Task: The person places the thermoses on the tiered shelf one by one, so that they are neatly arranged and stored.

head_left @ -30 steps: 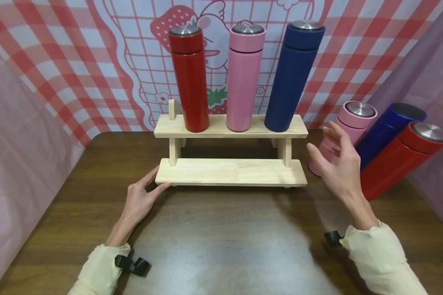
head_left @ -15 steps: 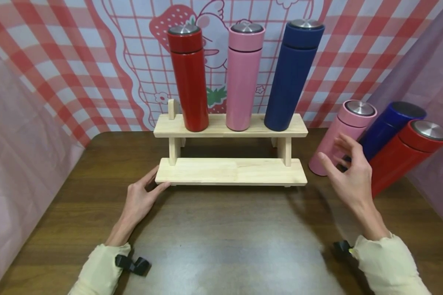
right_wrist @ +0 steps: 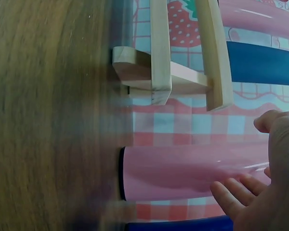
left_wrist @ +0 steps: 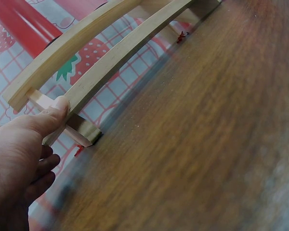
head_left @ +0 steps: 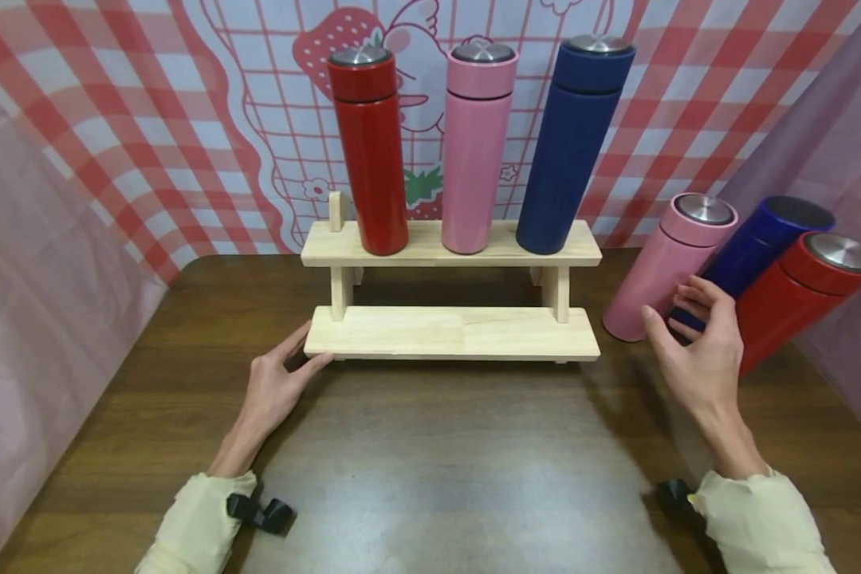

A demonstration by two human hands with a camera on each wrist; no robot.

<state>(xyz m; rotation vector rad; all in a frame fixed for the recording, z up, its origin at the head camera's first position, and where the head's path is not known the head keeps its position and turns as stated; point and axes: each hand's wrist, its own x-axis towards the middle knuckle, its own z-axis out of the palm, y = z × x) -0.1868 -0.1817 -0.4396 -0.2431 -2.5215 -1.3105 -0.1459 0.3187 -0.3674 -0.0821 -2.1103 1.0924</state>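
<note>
Right hand [head_left: 703, 351], fingers spread and empty, reaches the pink flask [head_left: 662, 267] just ahead. Left hand [head_left: 276, 387] rests relaxed against the rack [head_left: 452, 333]. Next, I judge: grip.

Six flasks are counted in all: two red [head_left: 370, 151] [head_left: 796, 299], two pink [head_left: 477, 147] [head_left: 663, 263] and two dark blue [head_left: 570, 143] [head_left: 753, 251]. One wooden rack [head_left: 450, 333] with two shelves is seen, and two hands [head_left: 276, 391] [head_left: 699, 359] are counted.
</note>
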